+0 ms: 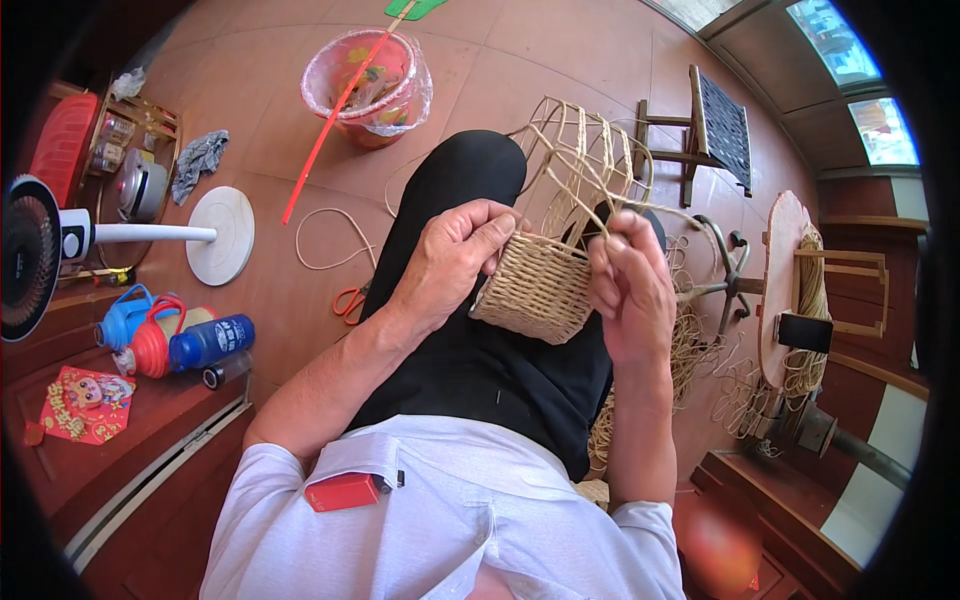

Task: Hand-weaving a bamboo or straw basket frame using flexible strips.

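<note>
A half-woven straw-coloured basket [532, 290] rests on my lap between my thighs. Its lower part is tightly woven, and long loose cord strands [580, 150] stand out in loops from the far side. My left hand [455, 255] grips the basket's left upper edge, thumb on the rim and fingers around the side. Beside the right rim, my right hand [632, 285] is raised with its fingertips pinched on a cord strand [612, 225]. Which strands run through those fingers is partly hidden.
A lined bucket [375, 130] with a red stick across it stands ahead on the tiled floor. Orange-handled scissors [348, 303] lie left of my leg. Bottles [210, 342] and a fan [35, 255] are at left. Right are a woven-seat stool [722, 130], cord piles [690, 350] and a round-topped stand [780, 280].
</note>
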Action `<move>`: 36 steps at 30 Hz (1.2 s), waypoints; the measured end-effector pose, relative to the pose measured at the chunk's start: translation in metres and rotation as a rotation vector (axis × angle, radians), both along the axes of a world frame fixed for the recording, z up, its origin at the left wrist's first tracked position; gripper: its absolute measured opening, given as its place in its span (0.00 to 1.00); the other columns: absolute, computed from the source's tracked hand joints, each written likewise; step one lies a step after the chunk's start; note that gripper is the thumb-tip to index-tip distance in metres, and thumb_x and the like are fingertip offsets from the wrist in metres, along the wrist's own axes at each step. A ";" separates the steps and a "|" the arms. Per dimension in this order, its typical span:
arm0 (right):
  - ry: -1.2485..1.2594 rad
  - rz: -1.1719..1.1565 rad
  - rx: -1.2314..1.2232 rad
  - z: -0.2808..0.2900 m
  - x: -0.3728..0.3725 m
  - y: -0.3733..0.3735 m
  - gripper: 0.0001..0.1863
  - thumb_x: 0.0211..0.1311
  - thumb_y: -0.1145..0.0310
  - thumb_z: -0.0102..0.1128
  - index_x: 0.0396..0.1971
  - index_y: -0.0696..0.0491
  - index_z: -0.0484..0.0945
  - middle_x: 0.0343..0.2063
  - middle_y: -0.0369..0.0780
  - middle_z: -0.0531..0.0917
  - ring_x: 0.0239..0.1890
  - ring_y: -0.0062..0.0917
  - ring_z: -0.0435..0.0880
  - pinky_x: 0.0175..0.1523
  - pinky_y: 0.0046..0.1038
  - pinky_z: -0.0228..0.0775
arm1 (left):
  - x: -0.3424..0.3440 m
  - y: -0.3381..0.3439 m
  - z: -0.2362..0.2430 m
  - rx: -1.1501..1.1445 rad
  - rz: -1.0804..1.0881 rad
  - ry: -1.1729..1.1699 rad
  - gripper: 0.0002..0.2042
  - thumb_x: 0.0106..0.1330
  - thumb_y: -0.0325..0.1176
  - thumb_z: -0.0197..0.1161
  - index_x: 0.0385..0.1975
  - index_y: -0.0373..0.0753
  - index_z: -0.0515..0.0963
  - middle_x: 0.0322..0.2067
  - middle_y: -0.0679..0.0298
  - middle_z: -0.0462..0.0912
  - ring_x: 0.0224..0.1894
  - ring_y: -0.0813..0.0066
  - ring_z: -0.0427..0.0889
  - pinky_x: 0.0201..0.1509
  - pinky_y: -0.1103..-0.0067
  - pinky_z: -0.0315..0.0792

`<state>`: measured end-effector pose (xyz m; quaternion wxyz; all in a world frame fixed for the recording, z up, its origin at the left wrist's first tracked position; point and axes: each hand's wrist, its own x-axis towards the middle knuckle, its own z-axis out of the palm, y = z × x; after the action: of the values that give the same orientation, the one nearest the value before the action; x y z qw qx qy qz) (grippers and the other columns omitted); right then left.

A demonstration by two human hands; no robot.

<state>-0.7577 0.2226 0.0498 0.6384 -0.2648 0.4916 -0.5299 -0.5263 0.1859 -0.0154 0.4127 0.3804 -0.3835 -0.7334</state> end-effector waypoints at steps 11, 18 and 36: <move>0.048 -0.033 -0.043 -0.011 -0.057 0.035 0.08 0.87 0.71 0.61 0.56 0.48 0.73 0.32 0.30 0.76 0.27 0.08 0.65 0.30 0.14 0.55 | -0.008 0.000 0.027 -1.113 0.209 -0.793 0.09 0.73 0.23 0.77 0.49 0.40 0.89 0.45 0.56 0.89 0.46 0.55 0.90 0.52 0.66 0.85; 0.156 -0.205 -0.283 0.016 -0.110 0.014 0.07 0.86 0.73 0.61 0.55 0.50 0.75 0.35 0.34 0.82 0.31 0.13 0.75 0.34 0.18 0.68 | -0.020 -0.009 0.031 -1.172 0.096 -0.863 0.08 0.68 0.24 0.80 0.42 0.40 0.87 0.36 0.61 0.85 0.42 0.57 0.88 0.48 0.63 0.83; 1.199 0.065 -0.525 0.008 -0.012 0.023 0.27 0.78 0.84 0.64 0.73 0.55 0.78 0.63 0.47 0.92 0.35 0.30 0.93 0.39 0.33 0.85 | -0.036 0.004 0.034 -1.102 0.101 -1.002 0.05 0.75 0.29 0.75 0.45 0.37 0.90 0.40 0.58 0.83 0.45 0.55 0.83 0.52 0.61 0.79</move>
<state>-0.7695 0.2452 0.0580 0.1837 -0.6760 0.6083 -0.3731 -0.5627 0.1902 0.0182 0.3527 0.4244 -0.8196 -0.1540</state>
